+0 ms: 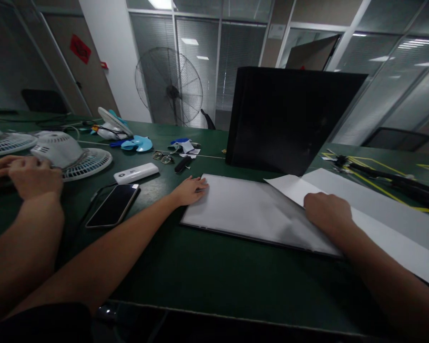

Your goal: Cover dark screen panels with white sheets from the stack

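Note:
My left hand (189, 191) lies over the left end of a flat white panel with a thin dark edge (239, 207), fingers stretched out at its corner. At the panel's right part, my right hand (327, 210) is closed on a white sheet (375, 200), which rises off the panel and spreads out to the right. The fingertips of that hand are partly hidden. Shadow from the lifted sheet falls on the panel. Behind them a large black box-like case (289, 119) stands on the green table (214, 281).
At left another person's hands (35, 178) touch a white fan part (62, 152). A phone (113, 206), a white power bank (136, 173), glasses (163, 157) and a blue fan blade (137, 143) lie nearby. Black rods with yellow straps (382, 176) lie far right.

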